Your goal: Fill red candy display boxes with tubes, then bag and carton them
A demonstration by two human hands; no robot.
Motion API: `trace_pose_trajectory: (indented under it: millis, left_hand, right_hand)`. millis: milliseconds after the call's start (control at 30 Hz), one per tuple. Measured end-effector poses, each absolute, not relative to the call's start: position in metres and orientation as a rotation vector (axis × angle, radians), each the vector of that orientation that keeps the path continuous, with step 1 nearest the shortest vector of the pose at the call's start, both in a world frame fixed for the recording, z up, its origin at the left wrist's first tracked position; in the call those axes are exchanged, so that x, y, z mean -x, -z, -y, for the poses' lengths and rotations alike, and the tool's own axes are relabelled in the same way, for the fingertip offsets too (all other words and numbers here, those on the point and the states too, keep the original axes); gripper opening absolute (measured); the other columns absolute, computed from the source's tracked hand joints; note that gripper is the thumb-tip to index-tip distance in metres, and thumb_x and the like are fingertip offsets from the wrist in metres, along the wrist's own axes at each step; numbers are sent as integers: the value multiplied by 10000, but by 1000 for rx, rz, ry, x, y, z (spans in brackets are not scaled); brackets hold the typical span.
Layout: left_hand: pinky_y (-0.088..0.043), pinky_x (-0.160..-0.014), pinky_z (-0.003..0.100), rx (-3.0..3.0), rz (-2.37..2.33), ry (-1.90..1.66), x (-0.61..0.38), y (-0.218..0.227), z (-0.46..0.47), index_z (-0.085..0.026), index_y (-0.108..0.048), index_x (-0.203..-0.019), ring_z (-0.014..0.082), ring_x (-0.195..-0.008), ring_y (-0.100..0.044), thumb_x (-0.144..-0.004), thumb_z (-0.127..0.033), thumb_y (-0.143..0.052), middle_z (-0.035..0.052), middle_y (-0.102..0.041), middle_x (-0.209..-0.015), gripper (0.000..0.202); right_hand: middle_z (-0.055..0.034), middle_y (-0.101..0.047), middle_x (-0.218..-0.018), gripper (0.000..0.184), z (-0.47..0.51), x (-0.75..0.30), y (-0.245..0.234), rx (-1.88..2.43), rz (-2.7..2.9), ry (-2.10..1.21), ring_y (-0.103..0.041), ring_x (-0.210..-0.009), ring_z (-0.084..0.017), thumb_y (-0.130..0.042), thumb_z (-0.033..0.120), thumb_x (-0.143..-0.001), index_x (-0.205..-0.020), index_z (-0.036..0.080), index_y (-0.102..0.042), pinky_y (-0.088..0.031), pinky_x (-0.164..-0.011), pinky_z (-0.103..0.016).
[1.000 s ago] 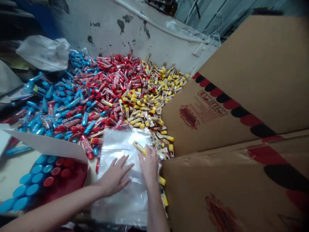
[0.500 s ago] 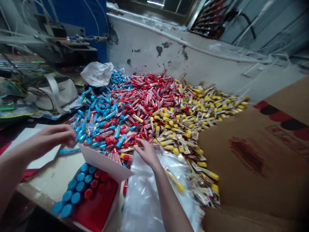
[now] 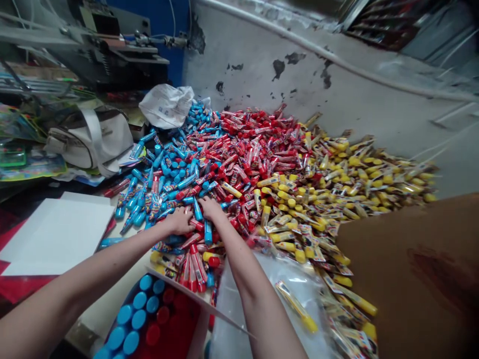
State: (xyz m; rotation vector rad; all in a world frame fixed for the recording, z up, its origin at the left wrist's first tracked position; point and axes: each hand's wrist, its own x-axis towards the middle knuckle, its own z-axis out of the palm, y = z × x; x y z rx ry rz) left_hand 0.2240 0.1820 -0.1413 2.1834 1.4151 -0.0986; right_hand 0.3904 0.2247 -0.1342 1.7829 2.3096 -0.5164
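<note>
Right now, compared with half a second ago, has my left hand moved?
Yes. Your left hand has moved right, judged against the white handbag, and is now at the pile of blue and red tubes.

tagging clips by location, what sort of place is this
Probably a small packing workshop: there is a large heap of blue, red and yellow tubes, an open box with blue and red caps standing in it, and a big cardboard carton at the right.

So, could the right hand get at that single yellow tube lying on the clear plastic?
Probably yes: the yellow tube lies on the clear plastic with nothing over it. The right hand is at the tube pile, though, so it would need to draw back.
</note>
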Motion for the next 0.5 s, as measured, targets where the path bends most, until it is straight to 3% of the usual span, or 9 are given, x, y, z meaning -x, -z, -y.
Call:
trace_pose_trajectory:
  millis: [133,267,367,500]
  left_hand:
    - [-425,-929,507,-2195,-1356,139,-210,139,-178,-212,-566,-1234,397,-1217,-440,-758,-672,-523,181,-467,-1315,663]
    - [-418,-948,460,-2199,-1237,112,-190,139,-171,-236,-540,-1281,374,-1218,-442,-632,-773,-587,163,-447,-1339,843]
    - [-437,-907,396,-2221,-1185,-10,-182,139,-170,-210,-601,-1203,334,-1112,-513,-579,-666,-702,134,-543,-1196,779]
    - [-442,-832,339,-2210,-1213,-147,-181,138,-168,-196,-630,-1148,264,-944,-557,-653,-467,-710,95,-608,-1017,570]
  right_hand:
    - [-123,-609,-1187,431,-227,-398,137,-1952,-2259,585,-592,-1075,-291,-698,233,-713,-1133,202,-607,-457,-902,-390]
    - [-109,-682,-1023,275,-221,-406,126,-2275,-2239,664,-644,-981,-276,-644,239,-738,-1009,192,-633,-483,-853,-397]
    - [-60,-699,-985,267,-208,-411,109,-2541,-2287,816,-661,-913,-208,-539,317,-821,-1054,201,-600,-513,-797,-319]
    - [-60,-690,-971,415,-154,-428,86,-2878,-2245,1154,-673,-796,-147,-350,448,-910,-1130,152,-539,-540,-701,-254]
